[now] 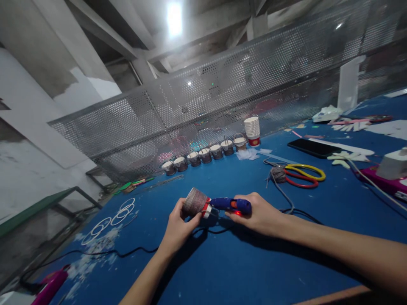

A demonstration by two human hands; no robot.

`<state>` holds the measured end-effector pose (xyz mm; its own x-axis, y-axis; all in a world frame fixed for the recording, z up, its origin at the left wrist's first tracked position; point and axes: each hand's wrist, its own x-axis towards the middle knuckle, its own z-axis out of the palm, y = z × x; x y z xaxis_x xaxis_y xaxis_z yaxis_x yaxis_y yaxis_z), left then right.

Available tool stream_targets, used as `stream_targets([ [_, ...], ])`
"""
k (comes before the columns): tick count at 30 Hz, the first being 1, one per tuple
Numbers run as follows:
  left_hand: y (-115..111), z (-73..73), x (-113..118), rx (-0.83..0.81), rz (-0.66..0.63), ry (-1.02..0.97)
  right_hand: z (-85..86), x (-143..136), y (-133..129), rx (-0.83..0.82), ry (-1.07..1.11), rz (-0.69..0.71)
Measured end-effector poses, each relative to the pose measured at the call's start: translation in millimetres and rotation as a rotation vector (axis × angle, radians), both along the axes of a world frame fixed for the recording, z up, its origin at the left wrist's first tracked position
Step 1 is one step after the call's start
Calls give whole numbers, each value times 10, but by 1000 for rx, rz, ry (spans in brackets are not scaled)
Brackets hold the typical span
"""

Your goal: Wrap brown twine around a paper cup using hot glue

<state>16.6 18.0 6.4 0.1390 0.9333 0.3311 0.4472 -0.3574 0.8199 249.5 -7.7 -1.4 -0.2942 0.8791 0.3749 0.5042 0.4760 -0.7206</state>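
Near the middle of the blue table, my left hand grips a paper cup wound with grey-brown yarn, tilted on its side. Part of its red and white surface shows at the right end. My right hand is wrapped round a blue glue gun with a red light glowing at its handle. The gun's nozzle points left, at the red and white part of the cup; whether it touches cannot be made out.
Several wrapped cups line the back beside a stack of paper cups. Scissors, a yarn bundle and a phone lie right. White rings lie left. A black cord crosses the front.
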Motion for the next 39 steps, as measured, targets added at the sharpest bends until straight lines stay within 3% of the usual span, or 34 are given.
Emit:
stream_targets([
  [15, 2, -11, -66, 31, -72, 19, 51, 58, 37, -59, 118, 65],
  [30, -56, 37, 50, 10, 9, 21, -43, -66, -103, 62, -141, 60],
  [39, -21, 7, -40, -20, -25, -15, 40, 2, -34, -49, 65, 37],
])
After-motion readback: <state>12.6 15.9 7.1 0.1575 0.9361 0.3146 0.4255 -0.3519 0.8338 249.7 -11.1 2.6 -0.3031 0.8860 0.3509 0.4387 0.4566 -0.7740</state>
